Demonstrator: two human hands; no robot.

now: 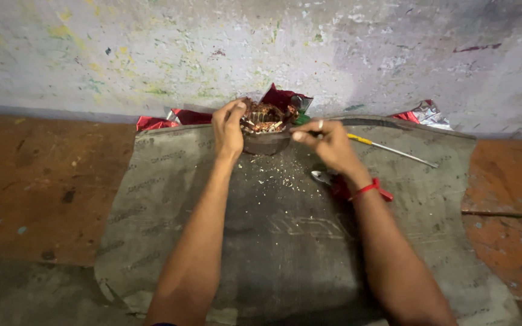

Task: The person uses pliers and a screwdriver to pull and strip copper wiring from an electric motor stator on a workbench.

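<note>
Steadying a round motor stator (265, 124) at the far end of a grey mat (285, 241), the person is working with both hands close to a paint-flecked wall (152, 54). The left hand (229, 128) is curling around the stator's left rim, fingers clenched on its dark outer shell. The right hand (327, 143) is pinching something thin at the stator's right edge; whether that is a wire end or a sliver of insulation is too small to tell. A red thread (371, 189) is circling the right wrist.

The stator is sitting on the mat, which is lying on the floor (43, 181), just in front of crumpled red foil (285, 98). It is looking heavy and rigid for its size, with a metal body that should take a firm grip at the rim. The coppery windings bunched in its middle are looking soft, tangled and easily nicked, so the shell seems the safer place to hold. Pale crumbs are littering the mat below it. Pliers (324, 177) are lying under the right wrist, and a yellow-handled screwdriver (391, 149) is resting beyond the right hand.
</note>
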